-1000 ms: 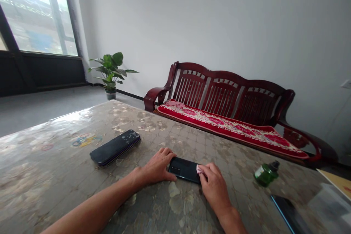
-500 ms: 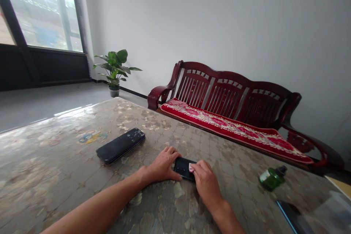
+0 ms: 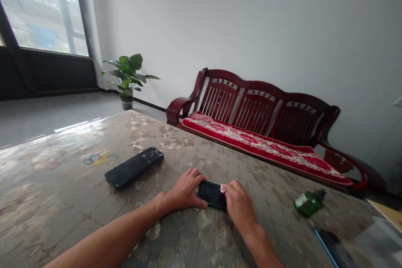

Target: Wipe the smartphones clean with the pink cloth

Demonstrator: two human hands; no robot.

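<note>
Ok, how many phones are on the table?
3 visible: the middle phone between the left hand and right hand, the speckled phone at left, the blue-edged phone at lower right. More may be hidden beneath the speckled one.

The desk (image 3: pixel 69 209) has a glossy, floral-patterned brown-and-cream top. Near its middle a dark smartphone (image 3: pixel 213 197) lies flat, camera side up. To the left is what looks like a stack of black smartphones (image 3: pixel 135 168), its top speckled at one end; just beyond lie coloured rubber bands (image 3: pixel 99 159). At right, a green bottle (image 3: pixel 309 204) with a black top sits near a blue-edged smartphone (image 3: pixel 336 248), beside a blurred translucent object (image 3: pixel 380 238).
</note>
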